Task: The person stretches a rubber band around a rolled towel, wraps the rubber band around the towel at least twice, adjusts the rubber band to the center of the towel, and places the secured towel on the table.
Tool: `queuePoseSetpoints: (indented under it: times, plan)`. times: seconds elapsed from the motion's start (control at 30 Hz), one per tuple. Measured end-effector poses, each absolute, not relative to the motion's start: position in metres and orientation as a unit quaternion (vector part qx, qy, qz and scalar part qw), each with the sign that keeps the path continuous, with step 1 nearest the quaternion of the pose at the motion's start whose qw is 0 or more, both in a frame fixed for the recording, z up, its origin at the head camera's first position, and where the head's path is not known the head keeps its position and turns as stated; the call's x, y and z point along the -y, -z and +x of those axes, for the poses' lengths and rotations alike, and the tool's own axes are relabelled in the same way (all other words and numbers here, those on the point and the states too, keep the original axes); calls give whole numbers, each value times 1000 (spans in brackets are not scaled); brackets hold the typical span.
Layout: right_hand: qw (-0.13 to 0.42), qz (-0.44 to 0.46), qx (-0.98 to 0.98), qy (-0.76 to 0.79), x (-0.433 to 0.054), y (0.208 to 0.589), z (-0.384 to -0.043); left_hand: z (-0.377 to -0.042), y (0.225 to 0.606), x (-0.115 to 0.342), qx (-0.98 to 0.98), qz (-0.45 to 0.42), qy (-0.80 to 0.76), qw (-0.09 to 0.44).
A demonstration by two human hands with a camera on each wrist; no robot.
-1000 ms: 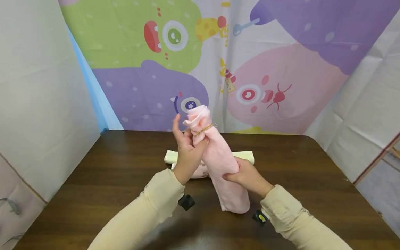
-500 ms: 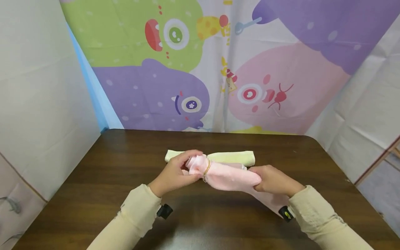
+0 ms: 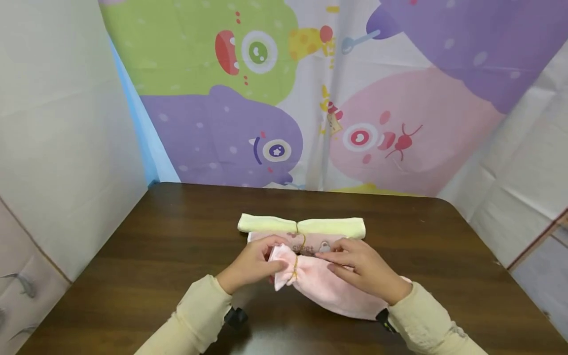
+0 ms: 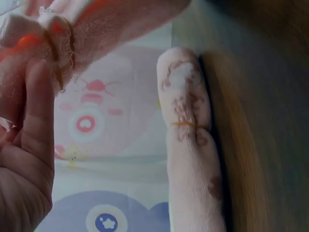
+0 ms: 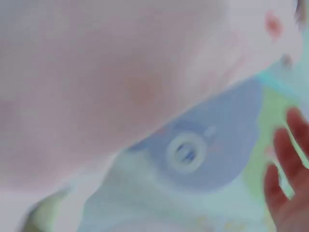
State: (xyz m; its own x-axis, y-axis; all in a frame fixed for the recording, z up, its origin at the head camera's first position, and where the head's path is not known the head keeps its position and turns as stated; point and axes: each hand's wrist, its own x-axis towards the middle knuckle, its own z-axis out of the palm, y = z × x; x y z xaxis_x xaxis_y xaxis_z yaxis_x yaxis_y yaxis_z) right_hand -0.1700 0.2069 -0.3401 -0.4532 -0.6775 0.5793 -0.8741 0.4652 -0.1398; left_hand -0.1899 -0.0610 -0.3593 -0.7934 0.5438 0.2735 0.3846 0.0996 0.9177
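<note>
A pink towel (image 3: 341,296) is bunched near its left end by a thin yellow rubber band (image 3: 295,267). My left hand (image 3: 248,266) pinches its short gathered end, thumb in front. In the left wrist view the band (image 4: 54,53) shows as several loops just above the fingers. My right hand (image 3: 372,268) lies over the long part of the pink towel in the head view, fingers extended. Those fingers (image 5: 287,157) look spread in the right wrist view, where the towel fills the upper left. The towel's right end is partly hidden behind the right wrist.
Just behind lies a rolled pale-pink towel (image 4: 193,166) with a brown print and a yellow band round its middle. Farther back, a rolled pale-yellow towel (image 3: 330,227) is banded likewise. Both rest on the dark wooden table (image 3: 186,217), before a cartoon-printed curtain (image 3: 248,123).
The pink towel has come down from a raised, steep tilt to lie lower and crosswise. My right hand has let go of its long part and its fingers have straightened.
</note>
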Motion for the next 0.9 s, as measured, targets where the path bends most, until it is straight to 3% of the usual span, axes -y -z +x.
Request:
queuePoseSetpoints:
  times: [0.13, 0.3, 0.6, 0.9]
  plan:
    - [344, 519, 770, -143, -173, 332, -177, -189, 356, 59, -712, 325, -615, 95]
    - [389, 544, 737, -93, -160, 331, -181, -189, 354, 58, -685, 326, -642, 111]
    - [415, 548, 726, -27, -160, 335, -180, -186, 347, 58, -703, 338, -615, 116]
    - [382, 527, 751, -106, -170, 340, -177, -181, 331, 74, -712, 320, -620, 80]
